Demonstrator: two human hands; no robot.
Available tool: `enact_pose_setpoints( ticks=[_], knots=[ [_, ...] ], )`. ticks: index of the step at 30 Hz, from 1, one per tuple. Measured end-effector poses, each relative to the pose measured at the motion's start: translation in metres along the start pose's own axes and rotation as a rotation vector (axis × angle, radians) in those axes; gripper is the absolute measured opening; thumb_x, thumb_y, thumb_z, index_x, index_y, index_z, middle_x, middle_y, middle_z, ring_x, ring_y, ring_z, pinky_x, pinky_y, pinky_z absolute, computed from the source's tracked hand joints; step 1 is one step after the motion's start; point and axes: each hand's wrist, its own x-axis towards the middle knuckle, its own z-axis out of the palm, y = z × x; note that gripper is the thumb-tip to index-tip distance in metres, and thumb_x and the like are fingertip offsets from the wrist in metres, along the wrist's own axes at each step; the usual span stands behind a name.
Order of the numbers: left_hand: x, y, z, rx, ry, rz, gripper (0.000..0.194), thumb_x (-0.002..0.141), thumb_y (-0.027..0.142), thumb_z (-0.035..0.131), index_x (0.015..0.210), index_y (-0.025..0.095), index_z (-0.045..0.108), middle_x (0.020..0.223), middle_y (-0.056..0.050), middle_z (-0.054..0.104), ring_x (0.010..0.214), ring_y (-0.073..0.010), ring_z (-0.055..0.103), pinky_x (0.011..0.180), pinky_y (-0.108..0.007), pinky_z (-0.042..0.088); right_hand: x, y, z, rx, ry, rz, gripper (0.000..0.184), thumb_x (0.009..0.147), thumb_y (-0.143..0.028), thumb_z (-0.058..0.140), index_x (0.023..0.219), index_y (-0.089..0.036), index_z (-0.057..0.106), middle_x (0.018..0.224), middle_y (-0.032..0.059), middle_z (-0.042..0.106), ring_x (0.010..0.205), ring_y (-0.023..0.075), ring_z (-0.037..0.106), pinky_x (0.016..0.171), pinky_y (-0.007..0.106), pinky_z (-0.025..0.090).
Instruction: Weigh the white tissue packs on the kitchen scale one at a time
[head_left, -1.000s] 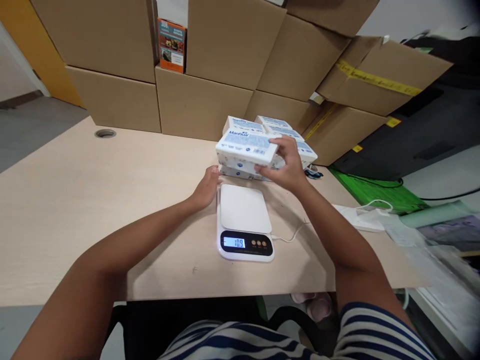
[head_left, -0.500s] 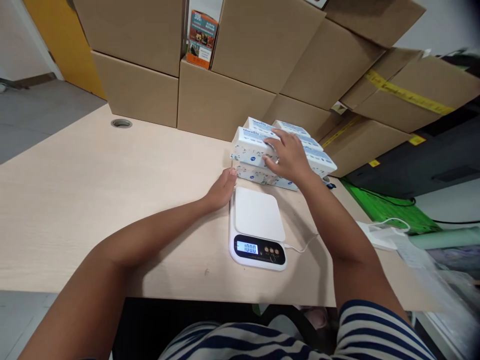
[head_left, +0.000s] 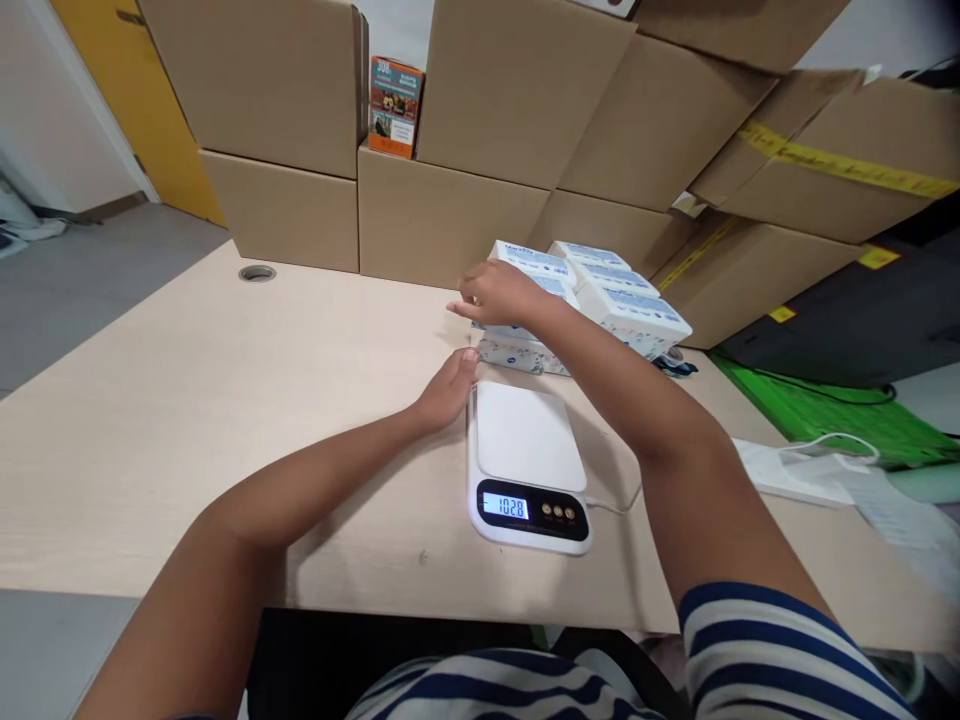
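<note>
Several white soft packs of tissues [head_left: 634, 305] with blue print are stacked at the back of the table. My right hand [head_left: 499, 292] lies over the front left pack, fingers partly bent and apart at its left edge, hiding much of it. Low beside the stack's near left corner is my left hand [head_left: 446, 388], thumb stretched out and the other fingers mostly hidden; it looks open. Just to its right, a white kitchen scale [head_left: 529, 435] stands in front of the stack with a bare platform. Its lit display [head_left: 506, 506] seems to read 102.8.
Large cardboard boxes [head_left: 450, 225] form a wall behind the table, with a small orange printed box [head_left: 395, 107] on a lower one. A cable runs right from the scale. At right are a white power strip [head_left: 791, 475] and a green mat [head_left: 817, 400].
My right hand has moved left across the top of the packs to the stack's left edge. The scale reading changed from 100.0 to 102.8. My left hand stays by the corner.
</note>
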Motion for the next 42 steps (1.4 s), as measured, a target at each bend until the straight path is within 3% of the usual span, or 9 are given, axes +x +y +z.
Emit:
enact_pose_setpoints(
  ticks=[7,11,17,20,24,30,35,38,42],
  knots=[
    [0.000,0.001,-0.002,0.027,0.006,-0.005,0.068,0.119,0.061,0.022,0.157,0.014,0.054,0.167,-0.022,0.058,0.134,-0.0320,0.070,0.124,-0.047,0.052,-0.016,0.015,0.001,-0.052,-0.017,0.004,0.057,0.115,-0.048,0.046,0.101,-0.011,0.087,0.112,0.0204,0.083,0.106,0.0321,0.070,0.101,0.046,0.045],
    [0.001,-0.002,-0.003,0.028,0.020,-0.003,0.070,0.118,0.065,0.023,0.155,0.016,0.056,0.165,-0.021,0.060,0.132,-0.0323,0.071,0.122,-0.047,0.053,-0.023,0.011,0.007,-0.078,0.065,0.036,0.056,0.115,-0.049,0.047,0.102,-0.010,0.085,0.123,0.0225,0.082,0.129,0.0380,0.070,0.121,0.056,0.044],
    [0.004,-0.007,-0.003,0.003,0.020,0.007,0.069,0.118,0.066,0.024,0.151,0.017,0.058,0.163,-0.020,0.063,0.131,-0.0327,0.072,0.123,-0.049,0.053,-0.050,0.000,0.030,-0.063,0.295,0.112,0.047,0.114,-0.050,0.053,0.123,-0.014,0.082,0.158,0.0232,0.070,0.163,0.0432,0.051,0.141,0.075,0.020],
    [0.007,-0.011,-0.003,-0.013,0.038,0.019,0.070,0.116,0.072,0.027,0.146,0.019,0.062,0.160,-0.020,0.066,0.128,-0.0332,0.074,0.122,-0.051,0.054,-0.059,0.003,0.034,-0.040,0.235,0.128,0.043,0.106,-0.040,0.068,0.139,-0.014,0.077,0.172,0.0245,0.058,0.171,0.0452,0.041,0.139,0.076,0.026],
    [0.010,-0.015,-0.003,-0.015,0.049,0.031,0.072,0.115,0.075,0.027,0.144,0.020,0.063,0.159,-0.020,0.067,0.129,-0.0339,0.074,0.122,-0.053,0.054,-0.060,0.012,0.031,0.017,0.158,0.135,0.061,0.098,-0.029,0.078,0.156,-0.014,0.066,0.183,0.0270,0.043,0.173,0.0474,0.037,0.133,0.075,0.039],
    [0.010,-0.016,-0.002,0.020,0.050,0.038,0.070,0.116,0.071,0.025,0.145,0.019,0.063,0.158,-0.020,0.067,0.127,-0.0328,0.074,0.121,-0.052,0.055,-0.055,0.017,0.031,0.041,0.161,0.132,0.072,0.097,-0.025,0.077,0.166,-0.015,0.057,0.185,0.0277,0.039,0.172,0.0471,0.038,0.132,0.078,0.038],
    [0.011,-0.014,-0.003,0.034,0.060,0.045,0.067,0.117,0.066,0.025,0.144,0.019,0.063,0.158,-0.019,0.068,0.125,-0.0318,0.073,0.120,-0.052,0.055,-0.059,0.008,0.039,-0.029,0.261,0.138,0.079,0.100,-0.024,0.071,0.175,-0.021,0.046,0.189,0.0230,0.034,0.177,0.0431,0.032,0.140,0.083,0.017],
    [0.012,-0.015,-0.006,0.048,0.055,0.054,0.067,0.116,0.067,0.025,0.143,0.020,0.063,0.157,-0.018,0.068,0.125,-0.0307,0.073,0.123,-0.052,0.053,-0.081,0.000,0.051,-0.078,0.361,0.096,0.070,0.107,-0.031,0.064,0.174,-0.026,0.048,0.191,0.0182,0.033,0.179,0.0407,0.029,0.141,0.083,0.011],
    [0.014,-0.018,-0.009,0.062,0.051,0.076,0.070,0.114,0.075,0.027,0.143,0.022,0.064,0.153,-0.016,0.070,0.126,-0.0312,0.072,0.123,-0.053,0.052,-0.144,-0.004,0.076,-0.126,0.533,0.005,0.054,0.115,-0.042,0.054,0.168,-0.032,0.055,0.184,0.0148,0.048,0.175,0.0366,0.039,0.142,0.079,0.016]
  ],
)
